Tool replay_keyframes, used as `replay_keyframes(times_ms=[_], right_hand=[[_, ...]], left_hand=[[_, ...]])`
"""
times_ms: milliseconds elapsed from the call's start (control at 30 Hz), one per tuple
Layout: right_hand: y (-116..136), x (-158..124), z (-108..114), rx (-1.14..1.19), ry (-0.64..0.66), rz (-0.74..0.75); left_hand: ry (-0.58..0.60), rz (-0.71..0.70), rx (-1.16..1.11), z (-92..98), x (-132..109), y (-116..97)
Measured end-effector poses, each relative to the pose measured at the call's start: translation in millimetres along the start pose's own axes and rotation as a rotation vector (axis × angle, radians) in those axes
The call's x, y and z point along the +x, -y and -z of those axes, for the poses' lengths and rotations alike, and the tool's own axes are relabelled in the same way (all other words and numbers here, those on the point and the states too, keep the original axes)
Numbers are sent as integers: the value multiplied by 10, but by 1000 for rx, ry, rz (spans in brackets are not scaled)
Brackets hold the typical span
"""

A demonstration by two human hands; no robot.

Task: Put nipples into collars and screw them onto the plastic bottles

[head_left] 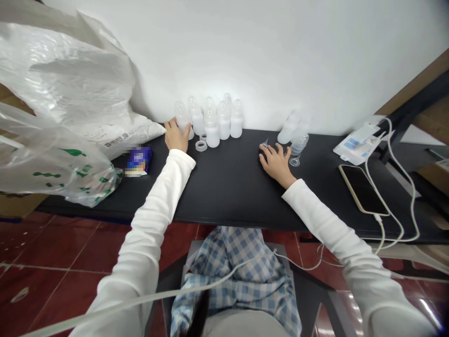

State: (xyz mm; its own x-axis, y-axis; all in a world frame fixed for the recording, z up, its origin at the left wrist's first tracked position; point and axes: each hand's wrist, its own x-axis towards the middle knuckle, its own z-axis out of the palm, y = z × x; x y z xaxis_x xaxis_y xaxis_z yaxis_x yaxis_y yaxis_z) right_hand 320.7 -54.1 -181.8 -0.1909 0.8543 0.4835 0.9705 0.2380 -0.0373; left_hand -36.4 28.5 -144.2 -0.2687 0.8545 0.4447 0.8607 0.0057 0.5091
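Note:
My left hand (pixel 176 135) is wrapped round a translucent white baby bottle (pixel 182 115), the leftmost of a group of several bottles (pixel 217 119) standing against the white wall. A loose white ring (pixel 201 145) lies just right of that hand. My right hand (pixel 277 162) rests on the black table (pixel 228 187) with fingers spread. A small clear part (pixel 264 142) lies at its fingertips. A clear nipple piece (pixel 297 149) and two bottles lying on their sides (pixel 290 126) are just beyond it.
Large plastic bags (pixel 63 103) fill the table's left end, with a small blue packet (pixel 138 160) beside them. A phone (pixel 362 188) on a white cable, and a flat white package (pixel 356 142), lie at the right. The table's front edge runs above a red tiled floor.

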Motion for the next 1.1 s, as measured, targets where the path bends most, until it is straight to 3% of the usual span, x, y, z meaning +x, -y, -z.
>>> replay_keyframes(times_ms=[133,300,433,533,767,933,1100], right_hand=[[19,13,53,41,13,13],[59,35,156,27,21,15],[90,52,240,10,1,2],[103,65,282,13,-39,-4],[115,86,303,13,-54,-17],[123,89,306,60,-105,-12],[123,90,305,103,-126,-13]], left_hand=[[-81,149,-14,18,-24,-83],[-228,70,-6,72,-167,-273],[-78,-219,19,30,-243,-359],[37,-318,22,-80,-245,-338],[89,-223,120,-253,-269,-247],[98,-175,164,-264,-331,-294],[84,-25,217,-245,-394,-376]])
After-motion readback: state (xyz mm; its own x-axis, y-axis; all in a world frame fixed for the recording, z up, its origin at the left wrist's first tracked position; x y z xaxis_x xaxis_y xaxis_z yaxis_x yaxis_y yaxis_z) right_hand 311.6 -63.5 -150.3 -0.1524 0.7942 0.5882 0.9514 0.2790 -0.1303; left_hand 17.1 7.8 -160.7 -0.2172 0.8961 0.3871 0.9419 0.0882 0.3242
